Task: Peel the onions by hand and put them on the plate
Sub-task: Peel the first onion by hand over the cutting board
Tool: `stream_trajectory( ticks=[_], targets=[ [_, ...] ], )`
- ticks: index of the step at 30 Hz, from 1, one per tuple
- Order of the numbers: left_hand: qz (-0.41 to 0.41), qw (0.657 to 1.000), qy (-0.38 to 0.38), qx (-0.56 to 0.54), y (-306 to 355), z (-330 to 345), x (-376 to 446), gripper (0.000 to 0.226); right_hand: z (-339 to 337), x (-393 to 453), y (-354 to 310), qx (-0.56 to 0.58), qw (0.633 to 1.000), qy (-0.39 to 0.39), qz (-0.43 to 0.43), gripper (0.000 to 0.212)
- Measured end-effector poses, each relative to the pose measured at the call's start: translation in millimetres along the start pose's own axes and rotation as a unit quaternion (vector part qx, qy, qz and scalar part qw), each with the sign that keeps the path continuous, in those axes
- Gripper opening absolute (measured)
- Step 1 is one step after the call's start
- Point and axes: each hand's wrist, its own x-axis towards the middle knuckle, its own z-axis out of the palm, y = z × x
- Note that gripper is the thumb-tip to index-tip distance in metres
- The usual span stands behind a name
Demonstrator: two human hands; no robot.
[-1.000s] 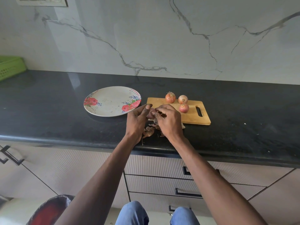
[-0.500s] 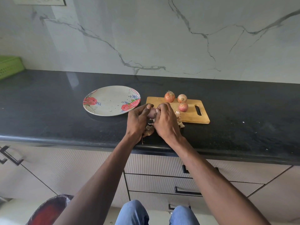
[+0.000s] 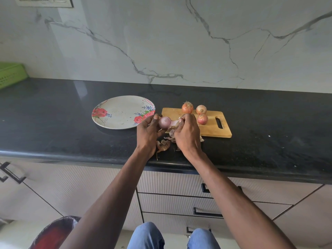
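We see the L hand point(image 3: 148, 133) curled round a small, pale purple, mostly peeled onion point(image 3: 164, 122), held above the front edge of the black speckled stone countertop point(image 3: 53, 123), just right of the plate and at the near-left corner of the board. The R hand point(image 3: 186, 133) is closed too, its fingertips point(image 3: 181, 120) pinching a strip of pinkish-brown onion skin point(image 3: 173, 123) that runs from the onion to those fingers; the skin is partly attached as far as we can tell.

The round white plate w/ red rose and blue sprig print point(image 3: 124, 112) lies on the counter left of the hands, w/ no onion on it. Right of it sits the rectangular light wooden cutting board w/ a slot handle point(image 3: 212, 128), handle end to the right. On the board's far half stand three unpeeled reddish-orange onions point(image 3: 187, 107), close together in a small triangle, apart from the hands.

Dry brown peel scraps point(image 3: 163, 145) lie on the counter under and between the wrists, more at the board's near edge point(image 3: 201, 139).

A green plastic basket point(image 3: 10, 74) sits at far left. Behind is the white marble-look wall w/ grey veins point(image 3: 161, 42). We find no readable writing, brand or label anywhere.
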Motion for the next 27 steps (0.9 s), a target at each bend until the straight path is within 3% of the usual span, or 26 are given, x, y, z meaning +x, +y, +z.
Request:
stream_trajectory(
  ticks=[17, 23, 27],
  targets=[
    [-0.046, 0.998, 0.018, 0.024, 0.0, 2.0, 0.6, 0.024, -3.5, -0.6, 0.2, -0.008, 0.999, 0.047, 0.011, 0.013],
    [-0.046, 0.998, 0.043, 0.022, 0.1, -0.3, 2.7, 0.025, -4.4, 3.7, 5.2, 0.133, 0.99, -0.022, 0.029, 0.037],
    [-0.029, 0.998, 0.035, 0.042, 1.0, -0.9, 0.6, 0.027, -4.5, 4.0, 5.6, 0.152, 0.985, -0.084, 0.002, 0.045]
  ],
)
